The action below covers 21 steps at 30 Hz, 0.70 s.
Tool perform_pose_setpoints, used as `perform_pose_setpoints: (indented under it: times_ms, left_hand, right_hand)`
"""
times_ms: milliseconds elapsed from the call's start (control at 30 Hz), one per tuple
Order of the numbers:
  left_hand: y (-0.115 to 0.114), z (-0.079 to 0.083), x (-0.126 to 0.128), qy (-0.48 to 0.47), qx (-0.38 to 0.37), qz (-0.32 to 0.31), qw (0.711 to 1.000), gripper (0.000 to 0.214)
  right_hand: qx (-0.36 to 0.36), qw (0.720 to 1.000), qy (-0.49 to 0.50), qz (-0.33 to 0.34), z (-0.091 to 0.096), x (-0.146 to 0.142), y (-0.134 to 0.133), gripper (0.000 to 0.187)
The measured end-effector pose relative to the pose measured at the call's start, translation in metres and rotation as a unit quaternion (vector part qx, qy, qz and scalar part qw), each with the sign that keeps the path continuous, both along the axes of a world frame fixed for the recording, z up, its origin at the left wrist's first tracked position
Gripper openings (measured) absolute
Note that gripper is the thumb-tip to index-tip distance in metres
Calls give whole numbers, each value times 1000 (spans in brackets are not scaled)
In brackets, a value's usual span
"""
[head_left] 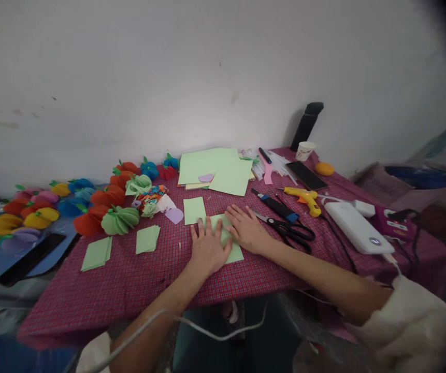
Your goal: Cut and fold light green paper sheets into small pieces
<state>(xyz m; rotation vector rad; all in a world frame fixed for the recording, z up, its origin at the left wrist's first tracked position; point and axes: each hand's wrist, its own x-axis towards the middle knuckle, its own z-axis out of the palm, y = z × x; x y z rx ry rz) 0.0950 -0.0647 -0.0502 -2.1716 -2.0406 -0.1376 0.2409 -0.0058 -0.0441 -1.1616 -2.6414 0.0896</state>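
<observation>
Both hands press on a light green sheet of paper (235, 253) near the front of the cloth-covered table. My left hand (209, 247) lies on its left part with the fingers spread. Across its upper right part rests my right hand (249, 229), fingers stretched out flat. Part of the sheet is hidden under them. Just beyond my left fingertips lies a smaller green paper piece (194, 209). Black-handled scissors (288, 229) lie right of my right hand. Two small stacks of cut green paper, one nearer (147, 239) and one farther left (96, 254), sit to the left.
Colourful paper pumpkins (108, 197) crowd the left side, beside paper scraps (153, 199). Large green sheets (215, 168) lie at the back. On the right are a yellow glue gun (304, 199), a cutter knife (275, 205), a phone (306, 175), a paper cup (305, 151) and a white power bank (357, 228).
</observation>
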Motion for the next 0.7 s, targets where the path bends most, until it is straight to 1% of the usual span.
perform_pose_setpoints:
  times_ms: [167,367,567,633,700]
  left_hand:
    - [1,-1,-2,6,-16,14,1000,55]
    - [1,0,-2,5,-17,14,1000,55]
    - [1,-2,-3,13,-16,10,1000,55]
    - [1,1,-3,18,-15,10,1000,56]
    - [2,8,0,26,-8,4,1000,55]
  right_hand:
    - [-38,997,-12,68,-2,15,-23,48]
    - [-68,994,-11,91,2,30,-42,48]
    - [-109,987,-13,114,10,48,-76,50]
    - [-120,986,-11,119,13,53,-86,51]
    - [-128,984,-10,124,16,56,-91,53]
